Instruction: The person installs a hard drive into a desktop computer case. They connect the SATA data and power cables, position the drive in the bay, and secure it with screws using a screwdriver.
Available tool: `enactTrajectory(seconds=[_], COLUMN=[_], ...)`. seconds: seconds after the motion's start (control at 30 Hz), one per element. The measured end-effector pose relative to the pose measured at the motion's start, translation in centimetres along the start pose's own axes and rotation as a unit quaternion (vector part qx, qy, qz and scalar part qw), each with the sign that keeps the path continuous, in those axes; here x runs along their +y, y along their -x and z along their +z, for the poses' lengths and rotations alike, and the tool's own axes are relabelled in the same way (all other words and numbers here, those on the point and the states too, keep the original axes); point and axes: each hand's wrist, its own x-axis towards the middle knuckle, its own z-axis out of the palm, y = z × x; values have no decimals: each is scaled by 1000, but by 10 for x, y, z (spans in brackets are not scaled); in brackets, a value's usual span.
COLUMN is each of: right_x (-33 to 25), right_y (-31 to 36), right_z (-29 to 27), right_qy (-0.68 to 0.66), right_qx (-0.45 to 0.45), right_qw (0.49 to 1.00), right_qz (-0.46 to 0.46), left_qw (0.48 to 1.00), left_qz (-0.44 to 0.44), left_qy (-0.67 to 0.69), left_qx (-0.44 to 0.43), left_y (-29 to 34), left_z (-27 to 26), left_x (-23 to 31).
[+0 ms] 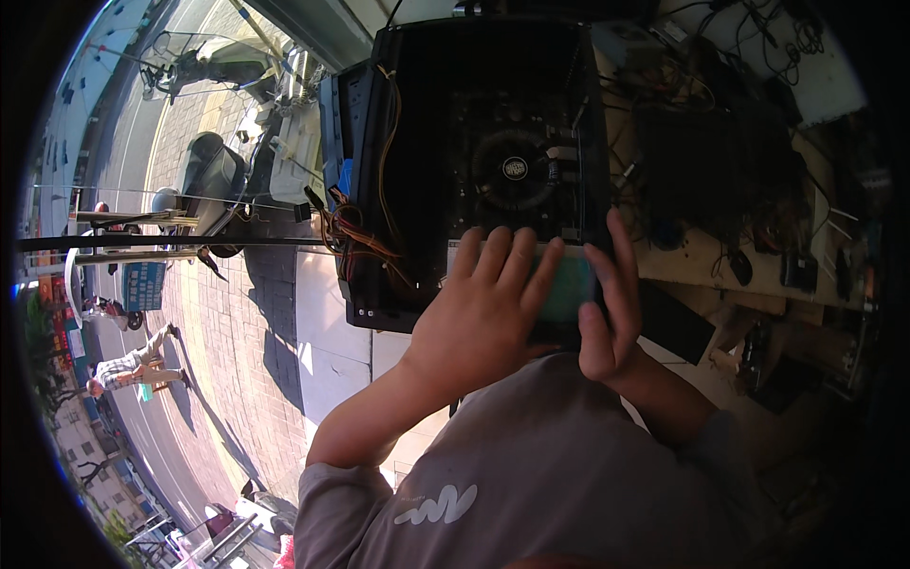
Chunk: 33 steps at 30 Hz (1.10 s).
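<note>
Two hands (493, 302), greenish panel (571, 287) partly covered, perhaps gripped

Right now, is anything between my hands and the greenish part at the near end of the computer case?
Nothing visible. Your left hand lies over the greenish part; your right hand is at its right. Loose cables sit farther left, by the left side of the computer case.

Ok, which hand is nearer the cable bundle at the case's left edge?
The left hand, back upward over the case; the right hand, by its right wall, is farther from the cable bundle.
</note>
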Motion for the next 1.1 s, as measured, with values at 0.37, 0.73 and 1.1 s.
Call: enactTrajectory(seconds=[0.37,0.73,1.1], right_x=[-1,6,5], right_y=[-15,-35,-38], right_z=[-6,-8,-20], right_qy=[-207,-229,4], right_qx=[66,32,17], right_qw=[970,931,981], right_qz=[112,281,193], left_qw=[1000,999,855], left_qz=[2,19,-228], left_qy=[-12,-1,60], left_qx=[4,32,462], left_y=[-2,5,94], left_z=[2,3,-14], left_x=[0,1,-67])
